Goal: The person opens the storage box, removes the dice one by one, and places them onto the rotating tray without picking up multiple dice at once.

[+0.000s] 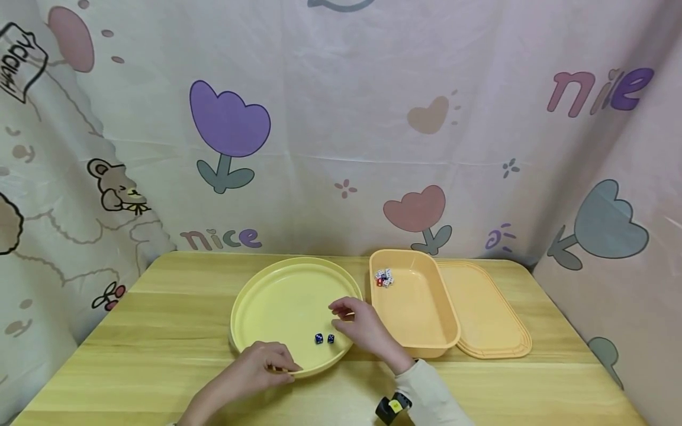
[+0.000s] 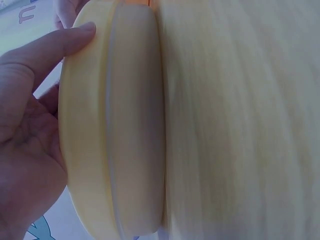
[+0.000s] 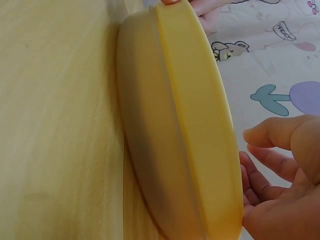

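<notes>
Head view: a round yellow plate (image 1: 290,307) sits at centre frame on the wooden surface (image 1: 160,331). The left hand (image 1: 263,364) grips the plate's near rim at the lower centre, fingers curled over the edge. The right hand (image 1: 359,325) hovers over the plate's right side, fingers loosely bent and holding nothing. Two blue dice (image 1: 324,338) lie side by side on the plate's floor, just left of and below the right fingertips, between the two hands; the right hand is the nearer one. To the right stands an orange tub (image 1: 421,313) with a small cluster of dice (image 1: 383,277) in its far-left corner, and its lid (image 1: 495,319) lies further right.

Left wrist view: the left hand (image 2: 30,135) holds the plate (image 2: 115,125) rim, thumb on the outer edge.

Right wrist view: the right hand (image 3: 280,175) is at lower right, fingers half curled and empty, just beside the plate (image 3: 185,125) rim. The blue dice are hidden here.
</notes>
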### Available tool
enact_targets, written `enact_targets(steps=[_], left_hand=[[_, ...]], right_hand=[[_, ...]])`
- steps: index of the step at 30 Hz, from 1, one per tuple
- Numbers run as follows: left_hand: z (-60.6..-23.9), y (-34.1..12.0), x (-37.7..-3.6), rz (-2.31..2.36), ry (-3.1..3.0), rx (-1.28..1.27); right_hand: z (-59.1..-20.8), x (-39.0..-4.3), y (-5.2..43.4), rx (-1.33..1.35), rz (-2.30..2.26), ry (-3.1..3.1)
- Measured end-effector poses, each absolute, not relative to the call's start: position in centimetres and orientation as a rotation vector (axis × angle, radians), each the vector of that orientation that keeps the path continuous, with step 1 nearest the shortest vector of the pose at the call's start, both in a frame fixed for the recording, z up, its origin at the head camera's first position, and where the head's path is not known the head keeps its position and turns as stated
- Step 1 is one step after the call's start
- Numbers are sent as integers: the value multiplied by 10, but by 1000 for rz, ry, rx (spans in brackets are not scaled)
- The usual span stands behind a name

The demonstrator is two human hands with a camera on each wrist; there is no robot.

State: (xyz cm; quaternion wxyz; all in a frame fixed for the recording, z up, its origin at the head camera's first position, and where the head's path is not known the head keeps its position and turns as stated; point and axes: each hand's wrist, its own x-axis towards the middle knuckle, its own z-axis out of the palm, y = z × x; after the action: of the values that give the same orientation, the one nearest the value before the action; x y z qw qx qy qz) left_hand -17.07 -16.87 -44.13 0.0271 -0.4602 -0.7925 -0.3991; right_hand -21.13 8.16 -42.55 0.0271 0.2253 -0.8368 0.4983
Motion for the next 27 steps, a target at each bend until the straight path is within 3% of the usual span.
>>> enact_targets(steps=[15,27], left_hand=[[-440,-173,-168,-1212,-2449,-1413],[-439,-169,-166,-1250,-2529,-1352]], right_hand=[[-416,-211,82,703,1571,-2609],[-357,-247,121,570,1546,-2629]])
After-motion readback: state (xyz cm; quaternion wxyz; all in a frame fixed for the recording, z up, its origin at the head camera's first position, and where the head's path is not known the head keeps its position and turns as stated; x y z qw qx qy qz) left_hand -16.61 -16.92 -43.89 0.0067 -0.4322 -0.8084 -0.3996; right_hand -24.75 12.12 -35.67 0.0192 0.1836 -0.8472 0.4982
